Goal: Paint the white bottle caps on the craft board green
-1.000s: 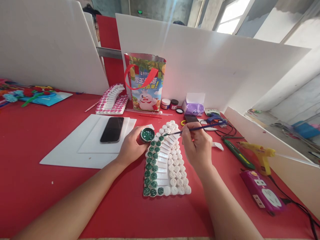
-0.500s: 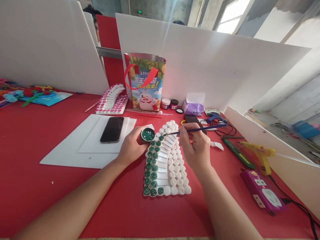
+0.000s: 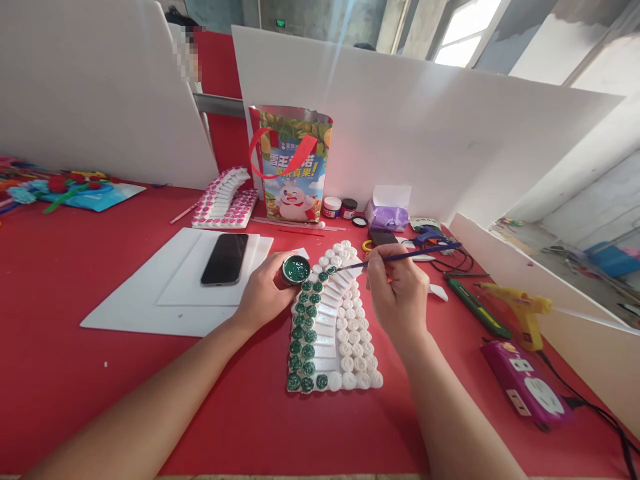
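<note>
My left hand is closed around a small jar of green paint, tilted toward me beside the craft piece. In my right hand is a thin dark-blue paintbrush, pinched like a pen. Its tip touches a rosette near the upper part of the craft piece. That piece has a curved white stepped strip between rows of small rosettes. Those on the left are mostly dark green; the right-hand ones are white.
A phone lies on white boards at left. Behind stand a pink-and-white craft piece, a printed bag, paint jars and a purple tissue pack. Rightward are a green cutter, yellow glue gun and purple power strip.
My right hand and the brush have shifted slightly right. A rosette at the brush tip, white before, now shows green. My left hand and the jar stay in place.
</note>
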Tool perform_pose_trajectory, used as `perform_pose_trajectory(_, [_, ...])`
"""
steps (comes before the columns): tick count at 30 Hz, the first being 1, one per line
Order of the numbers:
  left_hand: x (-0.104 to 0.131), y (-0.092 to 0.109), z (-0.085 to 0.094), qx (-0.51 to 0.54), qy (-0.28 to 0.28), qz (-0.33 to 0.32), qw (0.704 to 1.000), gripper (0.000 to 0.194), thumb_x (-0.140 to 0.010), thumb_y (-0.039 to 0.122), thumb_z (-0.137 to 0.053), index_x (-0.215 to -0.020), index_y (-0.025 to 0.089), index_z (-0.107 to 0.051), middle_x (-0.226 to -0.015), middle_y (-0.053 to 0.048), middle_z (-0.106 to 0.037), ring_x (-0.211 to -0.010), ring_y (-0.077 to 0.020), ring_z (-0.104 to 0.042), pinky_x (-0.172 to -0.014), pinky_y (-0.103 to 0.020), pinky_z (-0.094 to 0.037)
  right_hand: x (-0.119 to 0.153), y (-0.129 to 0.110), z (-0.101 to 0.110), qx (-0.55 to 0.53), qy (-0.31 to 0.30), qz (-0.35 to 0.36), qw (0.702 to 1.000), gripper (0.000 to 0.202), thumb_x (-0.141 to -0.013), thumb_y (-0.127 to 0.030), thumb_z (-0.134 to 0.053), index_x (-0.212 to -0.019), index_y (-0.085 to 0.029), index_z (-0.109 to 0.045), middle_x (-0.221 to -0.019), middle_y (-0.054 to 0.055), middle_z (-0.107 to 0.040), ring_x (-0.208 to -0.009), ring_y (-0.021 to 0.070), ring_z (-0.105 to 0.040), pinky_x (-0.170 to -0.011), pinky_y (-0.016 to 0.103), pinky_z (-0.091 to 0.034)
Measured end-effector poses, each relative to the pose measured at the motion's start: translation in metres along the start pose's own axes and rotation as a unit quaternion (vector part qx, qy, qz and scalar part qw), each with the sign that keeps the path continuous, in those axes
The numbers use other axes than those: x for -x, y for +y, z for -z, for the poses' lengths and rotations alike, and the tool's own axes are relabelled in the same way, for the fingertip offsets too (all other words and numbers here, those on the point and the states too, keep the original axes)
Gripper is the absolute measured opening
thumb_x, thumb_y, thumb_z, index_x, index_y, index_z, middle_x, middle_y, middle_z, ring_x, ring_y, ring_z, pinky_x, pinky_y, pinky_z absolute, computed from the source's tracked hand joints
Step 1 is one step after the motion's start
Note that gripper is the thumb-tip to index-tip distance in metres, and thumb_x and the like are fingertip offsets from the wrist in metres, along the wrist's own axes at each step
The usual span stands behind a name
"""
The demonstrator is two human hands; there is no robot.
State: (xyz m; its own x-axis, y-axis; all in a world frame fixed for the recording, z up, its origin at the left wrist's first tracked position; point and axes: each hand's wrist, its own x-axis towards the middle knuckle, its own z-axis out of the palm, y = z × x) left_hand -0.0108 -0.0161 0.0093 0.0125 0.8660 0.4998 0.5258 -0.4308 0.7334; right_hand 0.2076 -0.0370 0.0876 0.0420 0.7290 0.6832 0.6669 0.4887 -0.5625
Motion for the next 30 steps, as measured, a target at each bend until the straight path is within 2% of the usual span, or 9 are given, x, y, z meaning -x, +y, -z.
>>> perform_pose_trajectory(6, [-0.0006, 0.0021, -0.0001, -0.006, 0.004, 0.004, 1.0, 0.041, -0.078, 0.028, -0.071, -0.118, 0.021, -0.067, -0.119, -0.006, -0.075, -0.111, -0.0256, -0.07, -0.1, -0.035, -0.056, 0.0032, -0.0034, -0.0032, -0.059, -0.016, 0.018, 0.998, 0.014, -0.099, -0.027, -0.05, -0.086, -0.022, -0.054, -0.06, -0.005, -0.056, -0.048, 0.011, -0.054, -0.051, 0.023, -0.041])
perform_pose_trajectory(11, [0.0002, 0.0016, -0.0002, -0.006, 0.002, 0.012, 1.0, 0.042, -0.078, 0.028, -0.071, -0.119, 0.022, -0.067, -0.12, -0.006, -0.074, -0.112, -0.0254, -0.07, -0.101, -0.036, -0.056, 0.0018, -0.0013, -0.0035, -0.043, -0.027, 0.031, 0.998, 0.014, -0.097, -0.023, -0.051, -0.083, -0.022, -0.053, -0.056, -0.006, -0.053, -0.044, 0.0101, -0.05, -0.048, 0.023, -0.038])
perform_pose_trajectory(17, [-0.0002, 0.0019, 0.0005, -0.003, 0.0, 0.004, 1.0, 0.041, -0.078, 0.028, -0.071, -0.118, 0.021, -0.067, -0.118, -0.006, -0.074, -0.111, -0.025, -0.07, -0.1, -0.036, -0.056, 0.0019, -0.0023, -0.0016, -0.05, -0.013, 0.002, 0.999, 0.016, -0.099, -0.027, -0.049, -0.084, -0.022, -0.054, -0.057, -0.006, -0.054, -0.047, 0.011, -0.051, -0.053, 0.024, -0.041])
perform_pose_trajectory(23, [-0.0007, 0.0018, 0.0004, -0.005, 0.0, 0.01, 1.0, 0.041, -0.077, 0.028, -0.072, -0.117, 0.021, -0.067, -0.119, -0.006, -0.074, -0.111, -0.0252, -0.069, -0.1, -0.035, -0.056, 0.0012, -0.0016, -0.0016, -0.062, -0.049, -0.019, 0.997, 0.014, -0.096, -0.028, -0.049, -0.083, -0.022, -0.053, -0.058, -0.006, -0.054, -0.047, 0.0108, -0.052, -0.052, 0.024, -0.04])
perform_pose_trajectory(30, [-0.0007, 0.004, 0.0009, 0.0, -0.008, 0.014, 1.0, 0.04, -0.078, 0.03, -0.071, -0.117, 0.022, -0.067, -0.12, -0.006, -0.074, -0.112, -0.0263, -0.069, -0.102, -0.038, -0.055, 0.0002, -0.001, 0.0015, -0.016, -0.014, -0.017, 1.0, 0.017, -0.096, -0.027, -0.05, -0.08, -0.023, -0.053, -0.056, -0.005, -0.054, -0.048, 0.0114, -0.05, -0.055, 0.025, -0.04])
